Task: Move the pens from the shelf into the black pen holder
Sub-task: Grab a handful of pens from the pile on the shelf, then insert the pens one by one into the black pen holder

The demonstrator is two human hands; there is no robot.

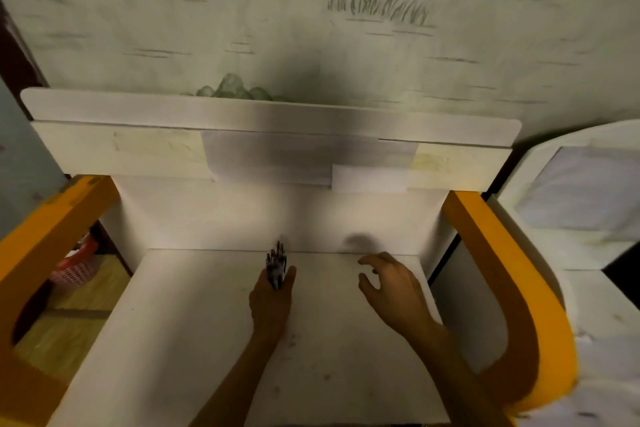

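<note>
My left hand (272, 300) grips a dark bundle of several pens (276, 265) near the back of the white desk surface (173, 322); the pen tips stick up past my fingers. Whether a black pen holder is around them I cannot tell, since my hand hides their lower part. My right hand (391, 284) hovers to the right above the desk, fingers loosely curled, holding nothing. The white shelf (138, 152) runs across above the desk and no pens show on it.
Orange side panels (485, 236) flank the desk left and right. A red mesh basket (78, 265) sits on the wooden floor at the left. A white piece of furniture (571, 204) stands at the right. Painted wall behind.
</note>
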